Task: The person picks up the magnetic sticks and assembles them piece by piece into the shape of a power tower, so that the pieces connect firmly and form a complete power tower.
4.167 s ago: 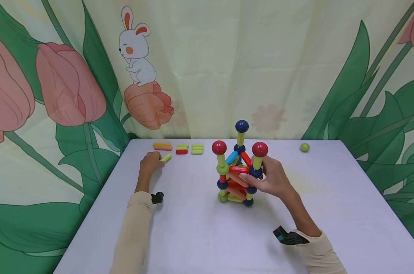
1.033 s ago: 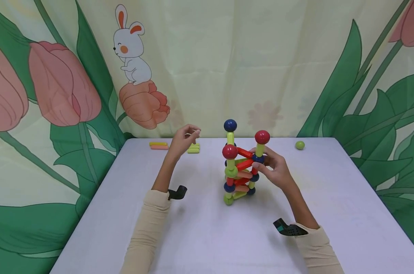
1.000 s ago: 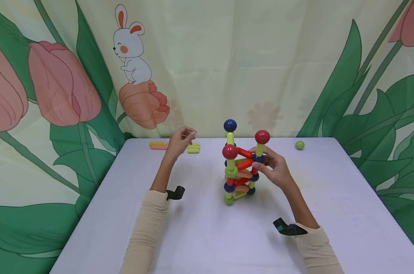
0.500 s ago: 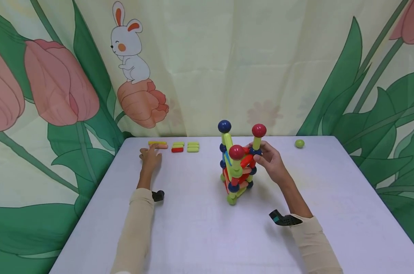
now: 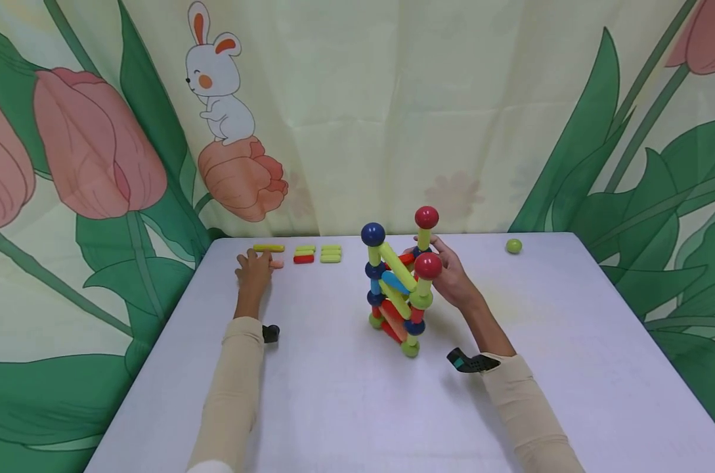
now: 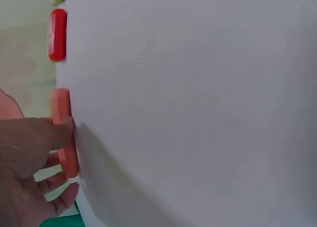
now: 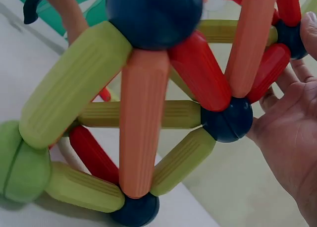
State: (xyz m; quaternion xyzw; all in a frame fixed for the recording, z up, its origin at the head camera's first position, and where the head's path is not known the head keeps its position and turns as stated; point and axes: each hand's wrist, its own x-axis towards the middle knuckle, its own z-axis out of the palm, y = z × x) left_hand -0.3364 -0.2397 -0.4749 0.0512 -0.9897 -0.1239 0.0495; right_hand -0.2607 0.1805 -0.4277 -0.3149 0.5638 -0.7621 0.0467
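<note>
A tower of coloured building rods and balls point(image 5: 421, 299) stands on the table, with red and dark blue balls on top. My right hand point(image 5: 454, 279) is at its far right side. In the right wrist view, the thumb and fingers of my right hand point(image 7: 292, 123) hold the tower around a dark blue ball point(image 7: 292, 38). At the back left, my left hand point(image 5: 253, 272) pinches a salmon rod point(image 5: 276, 264); in the left wrist view, the thumb lies across the salmon rod point(image 6: 61, 104), with other fingers spread beyond it.
A yellow rod point(image 5: 268, 247) lies just behind the left hand. To its right are a red rod point(image 5: 304, 259) with light green rods point(image 5: 305, 249) and a group of light green rods point(image 5: 331, 254). A green ball point(image 5: 513, 246) sits at the back right. A printed curtain point(image 5: 357, 131) hangs behind the table.
My left hand has moved from midair near the tower back left to the salmon rod. My right hand has turned the tower, bringing a slanted light green rod near its top into view.
</note>
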